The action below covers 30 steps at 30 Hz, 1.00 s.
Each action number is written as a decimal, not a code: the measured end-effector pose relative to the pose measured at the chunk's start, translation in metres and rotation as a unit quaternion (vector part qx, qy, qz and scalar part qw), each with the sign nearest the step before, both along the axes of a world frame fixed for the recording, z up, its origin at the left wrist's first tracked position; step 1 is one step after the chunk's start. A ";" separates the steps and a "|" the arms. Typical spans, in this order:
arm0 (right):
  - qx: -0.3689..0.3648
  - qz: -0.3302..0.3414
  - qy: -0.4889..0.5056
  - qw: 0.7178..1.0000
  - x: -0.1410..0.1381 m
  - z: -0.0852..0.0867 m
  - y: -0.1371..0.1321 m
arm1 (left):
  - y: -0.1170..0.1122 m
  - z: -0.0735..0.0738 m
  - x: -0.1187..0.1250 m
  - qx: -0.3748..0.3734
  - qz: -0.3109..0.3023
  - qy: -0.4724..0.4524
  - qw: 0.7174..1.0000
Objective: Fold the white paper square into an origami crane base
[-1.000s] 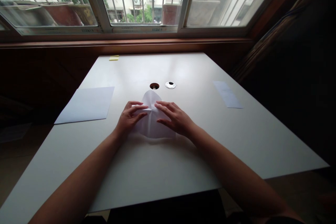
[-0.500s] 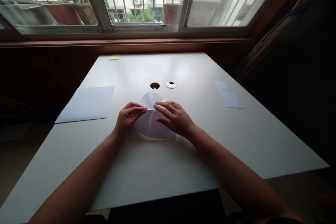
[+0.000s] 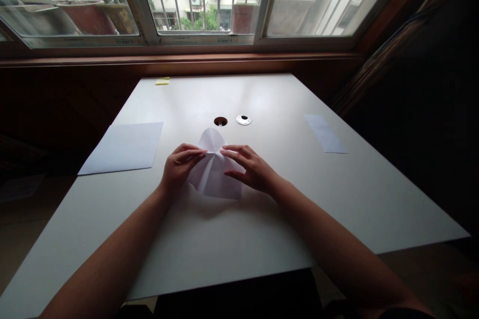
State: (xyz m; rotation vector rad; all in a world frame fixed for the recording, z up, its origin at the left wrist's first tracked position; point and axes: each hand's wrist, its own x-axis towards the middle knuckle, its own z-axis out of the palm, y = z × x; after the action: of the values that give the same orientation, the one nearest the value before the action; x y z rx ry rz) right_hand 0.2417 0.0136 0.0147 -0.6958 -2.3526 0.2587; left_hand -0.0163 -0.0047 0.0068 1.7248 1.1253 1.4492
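Note:
A creased sheet of white paper [image 3: 217, 177] stands raised off the middle of the white table, its folds meeting near my fingertips. At its left side, my left hand [image 3: 181, 165] pinches the paper between thumb and fingers. My right hand [image 3: 249, 165] is at the opposite side, fingers stretched out and thumb held apart, with the fingertips against the paper near the point where the creases meet. The far part of the sheet bulges up past both hands; its near part spreads toward me. Both palms are turned away from view.
White sheets [image 3: 121, 148] lie at the table's left edge, and a narrow paper strip [image 3: 325, 133] lies to the right. Beyond the hands are a round hole [image 3: 220, 121] and a ring-shaped cover [image 3: 243, 120]. A yellow slip [image 3: 162, 81] sits at the far left, below a barred window.
The paper has bunched narrower between my hands, with its crease deeper and its near edge drawn left. My left hand has shifted slightly left and away from me; the right hand barely moved.

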 end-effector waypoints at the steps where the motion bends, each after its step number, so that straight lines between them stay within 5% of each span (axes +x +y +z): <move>1: -0.017 0.007 0.009 1.000 0.000 -0.001 0.000 | 0.000 0.000 0.000 -0.004 0.005 0.000 1.000; 8: -0.073 0.058 0.078 0.993 -0.005 -0.002 -0.001 | -0.003 0.005 0.003 -0.023 -0.013 -0.015 1.000; 19: 0.021 -0.014 0.029 0.999 -0.011 0.000 -0.008 | -0.014 0.011 0.012 -0.008 -0.090 -0.007 0.996; 30: 0.072 -0.036 0.100 0.992 -0.012 0.005 -0.014 | -0.018 0.015 0.015 0.052 -0.037 0.072 0.995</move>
State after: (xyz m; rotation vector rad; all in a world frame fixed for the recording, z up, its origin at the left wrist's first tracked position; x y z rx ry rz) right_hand 0.2302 -0.0009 0.0196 -0.6522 -2.1277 0.1194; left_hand -0.0015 -0.0226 0.0222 1.9490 1.0632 1.3778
